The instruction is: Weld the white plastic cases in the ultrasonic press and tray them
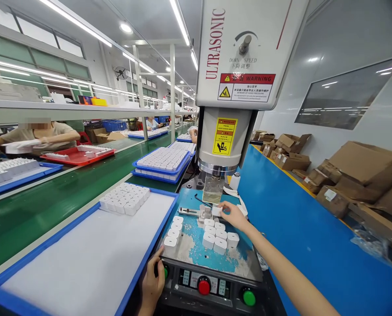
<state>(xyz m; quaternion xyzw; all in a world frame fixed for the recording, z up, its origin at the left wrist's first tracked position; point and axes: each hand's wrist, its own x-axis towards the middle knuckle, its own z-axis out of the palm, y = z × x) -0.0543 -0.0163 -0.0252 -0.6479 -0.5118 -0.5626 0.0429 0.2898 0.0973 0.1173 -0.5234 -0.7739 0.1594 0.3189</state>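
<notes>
My right hand [233, 215] reaches to the metal fixture [205, 213] under the ultrasonic welder's horn [213, 189] and pinches a small white charger housing [216, 211] there. Beside it, several white housings [215, 237] stand on the worn blue machine plate [189, 250]; a second row [173, 230] runs along the plate's left side. My left hand [152, 285] rests at the control panel's left end, thumb on the left green button [165, 272], fingers curled around the panel's edge.
A blue tray [84, 254] with a white liner holds a cluster of housings [125, 198] at its far end. Stacked full trays [163, 162] sit behind. The panel has a red button [204, 287] and a right green button [249, 297]. Cardboard boxes [347, 175] line the right wall. Another person [41, 134] works across the green conveyor [51, 193].
</notes>
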